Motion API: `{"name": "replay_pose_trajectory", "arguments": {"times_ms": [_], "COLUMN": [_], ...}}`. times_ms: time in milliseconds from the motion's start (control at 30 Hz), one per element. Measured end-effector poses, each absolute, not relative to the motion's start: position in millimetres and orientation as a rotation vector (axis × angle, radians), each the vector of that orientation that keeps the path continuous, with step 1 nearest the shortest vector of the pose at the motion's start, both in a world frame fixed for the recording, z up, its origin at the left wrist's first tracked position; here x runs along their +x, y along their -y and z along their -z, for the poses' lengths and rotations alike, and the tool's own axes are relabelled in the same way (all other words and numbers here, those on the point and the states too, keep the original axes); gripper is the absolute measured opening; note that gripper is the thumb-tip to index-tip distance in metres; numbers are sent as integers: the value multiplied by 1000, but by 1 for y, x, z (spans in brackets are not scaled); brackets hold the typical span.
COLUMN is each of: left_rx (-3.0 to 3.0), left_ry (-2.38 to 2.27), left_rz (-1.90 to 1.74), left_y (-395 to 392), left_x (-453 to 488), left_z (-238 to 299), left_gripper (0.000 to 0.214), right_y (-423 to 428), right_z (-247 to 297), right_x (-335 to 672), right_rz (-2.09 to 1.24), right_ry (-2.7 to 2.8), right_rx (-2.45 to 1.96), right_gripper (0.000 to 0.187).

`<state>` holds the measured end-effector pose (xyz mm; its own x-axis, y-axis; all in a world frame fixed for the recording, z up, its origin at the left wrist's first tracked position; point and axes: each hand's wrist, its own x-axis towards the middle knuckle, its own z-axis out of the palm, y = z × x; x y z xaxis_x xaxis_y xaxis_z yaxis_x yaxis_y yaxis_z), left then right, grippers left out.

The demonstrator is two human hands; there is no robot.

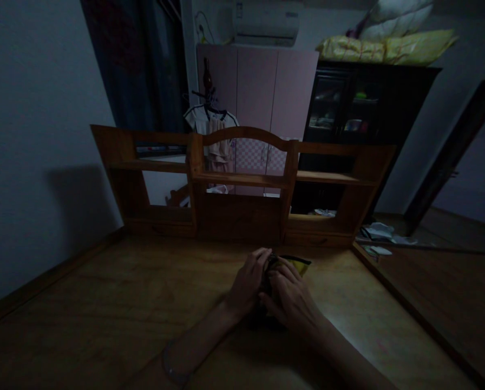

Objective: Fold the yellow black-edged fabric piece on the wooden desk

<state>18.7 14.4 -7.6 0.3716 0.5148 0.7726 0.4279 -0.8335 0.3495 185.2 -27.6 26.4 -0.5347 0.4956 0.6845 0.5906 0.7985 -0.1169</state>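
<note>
In the head view, a dark, soft-looking item with a yellow part edged in black (300,265) rests on the wooden surface (153,303). Its kind is hard to tell in the dim light, and my hands cover much of it. My left hand (250,276) grips its left side with bent fingers. From the right, my right hand (290,290) lies over it, fingers curled onto the dark part and thumb pointing left. The yellow part sticks out beyond my right fingers. Whatever is between the fingertips is hidden.
A wooden shelf unit (242,179) with open compartments stands along the far edge. A raised wooden rim (408,303) borders the right side, and a wall (43,162) the left. Behind are a pink wardrobe (256,86), a dark cabinet (372,108) and hanging clothes (218,141).
</note>
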Motion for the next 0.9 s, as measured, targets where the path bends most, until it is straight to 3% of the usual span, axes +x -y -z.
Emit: {"name": "replay_pose_trajectory", "arguments": {"times_ms": [200,667,900], "left_rx": [2568,2593,2584], "left_ry": [-943,-933,-975], "left_rz": [-1422,-1368,-1411], "left_y": [-22,-17,-18], "left_x": [14,16,16], "left_z": [9,5,5], "left_gripper": [61,65,64], "right_y": [33,30,30], "right_z": [-32,-25,-17], "right_x": [194,182,179], "right_rz": [-4,242,302], "right_ry": [2356,2302,2277], "right_rx": [-745,-907,-947], "right_gripper": [45,29,41]}}
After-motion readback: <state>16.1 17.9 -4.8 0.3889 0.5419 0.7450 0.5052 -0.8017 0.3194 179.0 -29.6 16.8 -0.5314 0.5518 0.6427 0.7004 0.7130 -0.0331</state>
